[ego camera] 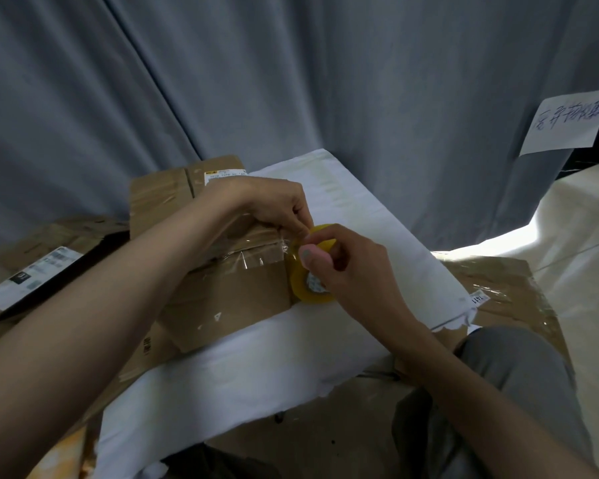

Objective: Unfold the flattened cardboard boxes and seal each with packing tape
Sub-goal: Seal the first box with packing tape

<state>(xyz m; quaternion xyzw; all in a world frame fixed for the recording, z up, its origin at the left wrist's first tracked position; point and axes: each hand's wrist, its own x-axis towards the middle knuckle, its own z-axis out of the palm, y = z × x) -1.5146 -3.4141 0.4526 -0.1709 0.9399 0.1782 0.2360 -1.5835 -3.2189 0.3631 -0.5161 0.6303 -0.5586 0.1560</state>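
A small brown cardboard box (229, 299) stands on a white foam slab (360, 216), its top flaps folded down. A strip of clear tape (256, 250) runs across the top seam to a yellowish tape roll (300, 278) at the box's right edge. My right hand (346, 267) grips the roll, thumb over its rim. My left hand (274, 205) rests on the box top and pinches the tape where it leaves the roll.
More cardboard boxes lie around: a taped one (173, 195) behind, a labelled one (38, 271) at the left, flattened cardboard (505, 292) at the right. A grey curtain (291, 81) hangs behind with a handwritten paper note (567, 122). My grey-trousered knee (509, 375) is at lower right.
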